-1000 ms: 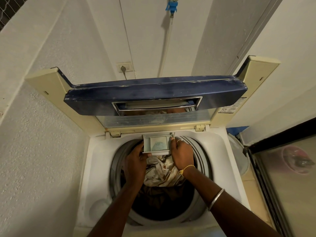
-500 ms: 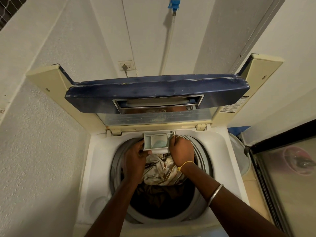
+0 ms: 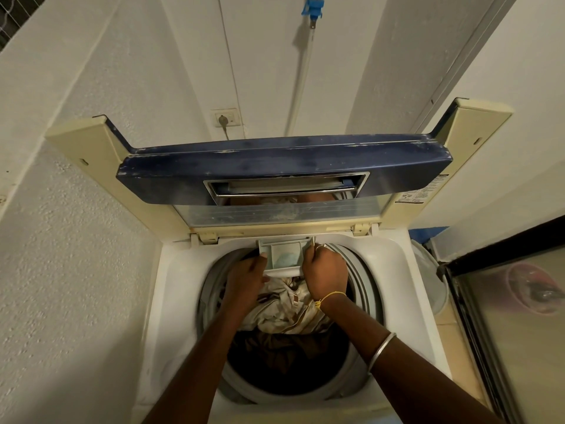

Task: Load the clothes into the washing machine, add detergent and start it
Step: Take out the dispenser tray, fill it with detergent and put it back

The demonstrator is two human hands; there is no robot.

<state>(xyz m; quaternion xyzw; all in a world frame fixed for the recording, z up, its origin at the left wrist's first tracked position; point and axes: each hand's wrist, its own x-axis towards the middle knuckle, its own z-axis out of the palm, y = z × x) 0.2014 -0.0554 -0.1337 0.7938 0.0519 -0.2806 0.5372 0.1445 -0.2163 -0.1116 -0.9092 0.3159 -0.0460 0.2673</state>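
A white top-loading washing machine (image 3: pixel 177 270) stands below me with its blue-and-cream lid (image 3: pixel 281 169) raised. Striped beige and dark brown clothes (image 3: pixel 284 313) fill the drum. A small grey detergent drawer (image 3: pixel 282 255) with pale blue powder in it sticks out at the drum's back edge. My left hand (image 3: pixel 246 278) grips the drawer's left side. My right hand (image 3: pixel 325 269) grips its right side. Both forearms reach across the drum opening.
White walls close in on the left and behind. A wall socket (image 3: pixel 225 118) with a plug and a blue water tap (image 3: pixel 312 9) with its hose are on the back wall. A glass-fronted dark frame (image 3: pixel 501 316) stands at the right.
The drawer has slid back toward the machine's rear edge, with both hands following it. Less of the drawer sticks out than before.
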